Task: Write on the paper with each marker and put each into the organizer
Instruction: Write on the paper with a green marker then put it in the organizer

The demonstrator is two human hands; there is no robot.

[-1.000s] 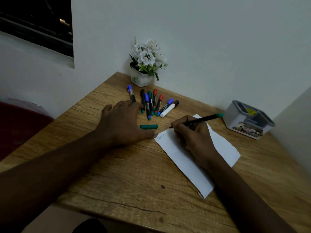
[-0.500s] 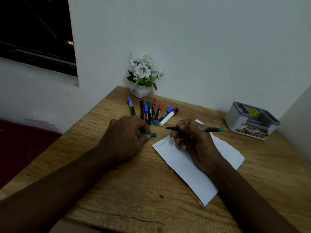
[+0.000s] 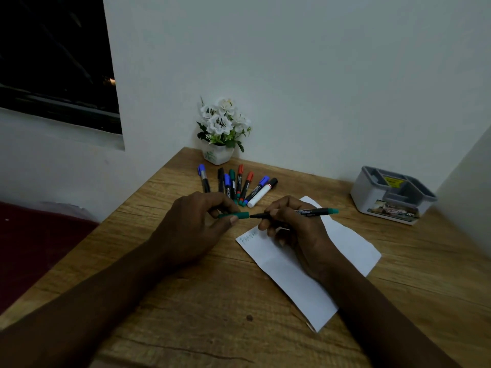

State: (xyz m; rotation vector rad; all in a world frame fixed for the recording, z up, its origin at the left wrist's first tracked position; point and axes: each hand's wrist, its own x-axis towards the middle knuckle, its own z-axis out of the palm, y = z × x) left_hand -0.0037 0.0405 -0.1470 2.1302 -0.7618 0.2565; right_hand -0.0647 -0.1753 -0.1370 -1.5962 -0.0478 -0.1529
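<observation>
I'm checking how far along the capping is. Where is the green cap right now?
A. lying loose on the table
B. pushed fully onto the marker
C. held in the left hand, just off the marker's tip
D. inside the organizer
C: the left hand pinches the green cap in line with the bare tip of the marker held by the right hand.

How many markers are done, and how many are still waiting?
None are in the organizer yet. Green writing already sits on the paper. The right hand holds the green marker while the left hand brings its cap to the tip. Eight more markers wait near the flower pot.
</observation>
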